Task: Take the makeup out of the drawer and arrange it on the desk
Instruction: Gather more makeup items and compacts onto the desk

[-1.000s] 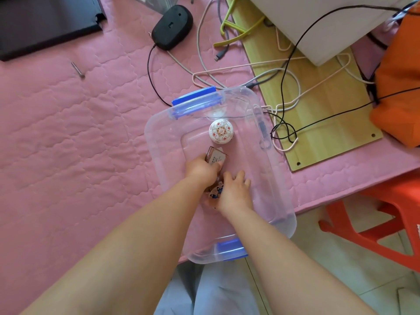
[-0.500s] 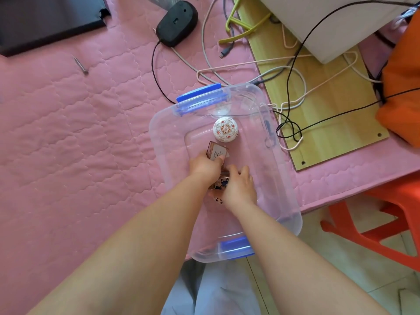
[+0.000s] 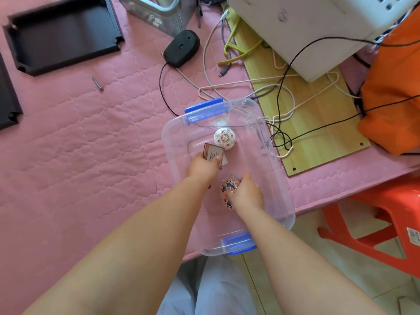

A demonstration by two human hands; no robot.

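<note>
A clear plastic bin (image 3: 172,155) with blue latches sits on the pink quilted surface (image 3: 79,144). Both my hands are inside it. My left hand (image 3: 202,167) grips a small brown rectangular makeup case (image 3: 212,152) with a white label. My right hand (image 3: 246,192) holds a round pink compact (image 3: 228,189) with a dark blue pattern, partly hidden by my fingers. A round white jar (image 3: 225,138) with a red floral lid stands at the bin's far end, just beyond the brown case.
A black mouse (image 3: 181,51) and tangled cables (image 3: 279,133) lie beyond the bin. A wooden board (image 3: 318,123) with a white box (image 3: 306,30) is at the right, beside an orange bag (image 3: 393,92). Black panels (image 3: 61,35) lie at far left. A red stool (image 3: 381,226) stands at lower right.
My hands have drawn apart inside the bin: the left has lifted the brown case, the right now shows the patterned compact in its grasp. The camera view has shifted back.
</note>
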